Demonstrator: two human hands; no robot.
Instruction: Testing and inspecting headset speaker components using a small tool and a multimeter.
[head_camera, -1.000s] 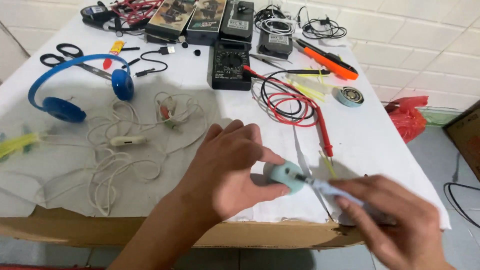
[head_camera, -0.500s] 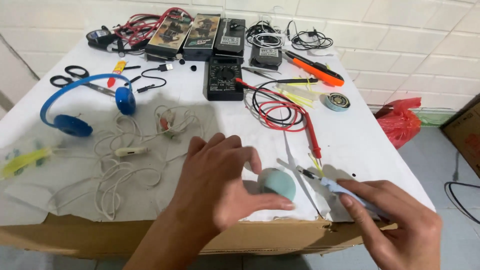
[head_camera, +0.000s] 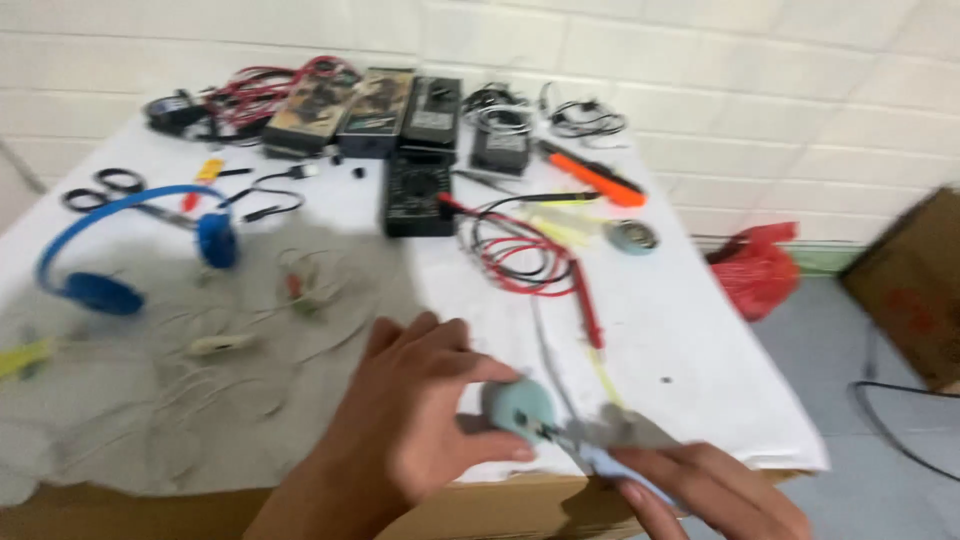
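We see a white tiled wall (head_camera: 700, 60) behind a table (head_camera: 690, 360) covered in white sheeting. To its right lies grey floor (head_camera: 850, 470), where a red plastic bag (head_camera: 757, 272) and a brown cardboard box (head_camera: 915, 290) sit by the wall.

two bare forearms, left hand (head_camera: 420, 420), right hand (head_camera: 715, 490), no sleeves, blurred

Headphones (head_camera: 120, 250) lie at the desk's (head_camera: 700, 370) left edge, multimeter (head_camera: 418, 192) mid-back, boxes (head_camera: 365, 105) behind it, scissors (head_camera: 105, 185) back-left.
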